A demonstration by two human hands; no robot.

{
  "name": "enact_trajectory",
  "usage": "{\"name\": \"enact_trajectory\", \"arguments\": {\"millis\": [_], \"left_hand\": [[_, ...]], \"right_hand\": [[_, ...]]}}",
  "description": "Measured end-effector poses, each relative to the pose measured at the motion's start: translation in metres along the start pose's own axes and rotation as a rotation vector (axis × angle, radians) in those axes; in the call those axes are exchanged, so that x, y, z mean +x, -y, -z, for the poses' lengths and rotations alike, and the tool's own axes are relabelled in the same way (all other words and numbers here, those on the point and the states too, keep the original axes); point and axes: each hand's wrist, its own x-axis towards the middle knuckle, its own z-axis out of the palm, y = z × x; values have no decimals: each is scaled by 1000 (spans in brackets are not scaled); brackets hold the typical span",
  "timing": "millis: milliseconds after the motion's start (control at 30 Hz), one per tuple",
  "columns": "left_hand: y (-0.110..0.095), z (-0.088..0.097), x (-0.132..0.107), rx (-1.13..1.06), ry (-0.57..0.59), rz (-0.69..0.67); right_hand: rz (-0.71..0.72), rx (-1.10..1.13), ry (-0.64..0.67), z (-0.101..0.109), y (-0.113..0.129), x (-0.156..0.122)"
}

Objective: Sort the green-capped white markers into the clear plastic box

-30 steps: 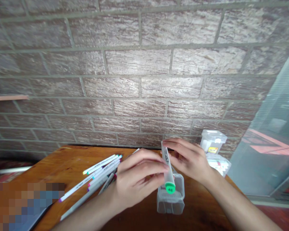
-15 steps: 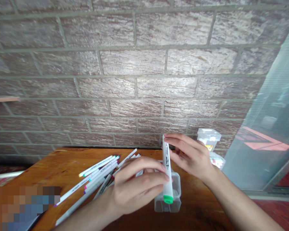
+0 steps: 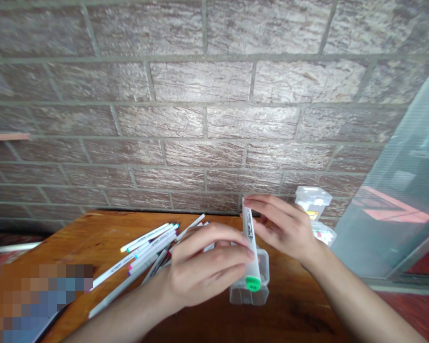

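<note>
My left hand is curled with its back toward me, fingertips pressed to the lower half of a marker. My right hand comes in from the right, fingers stretched leftward, pinching the marker's upper end. Both bare forearms rise from the table's near edge.

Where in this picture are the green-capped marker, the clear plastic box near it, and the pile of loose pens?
green-capped marker (image 3: 249, 232): head view, on its white barrel.
clear box (image 3: 264, 269): head view, on its right wall.
loose pens (image 3: 147, 242): head view, middle of the pile.
</note>
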Motion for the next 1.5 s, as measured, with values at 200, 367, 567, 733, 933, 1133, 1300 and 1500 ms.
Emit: {"name": "enact_trajectory", "arguments": {"millis": [200, 367, 567, 733, 933, 1133, 1300, 1500], "left_hand": [[-1, 1, 5, -28, -16, 24], [-1, -2, 9, -45, -67, 69], [1, -1, 6, -56, -79, 129], [3, -2, 3, -46, -76, 152], [27, -2, -3, -40, -175, 306], [69, 13, -6, 148, 59, 353], [68, 4, -13, 245, 268, 131], [53, -13, -16, 221, 308, 85]], "right_hand": [[11, 3, 18, -5, 2, 0], [23, 1, 27, -7, 2, -1], [-12, -10, 13, -6, 0, -2], [-30, -25, -11, -3, -8, -5], [-15, -68, -74, 17, -21, -1], [-177, 191, -18, 34, -11, 8], [-253, 371, 26, 31, 11, 11], [-186, 448, 91, 25, 30, 15]]}}
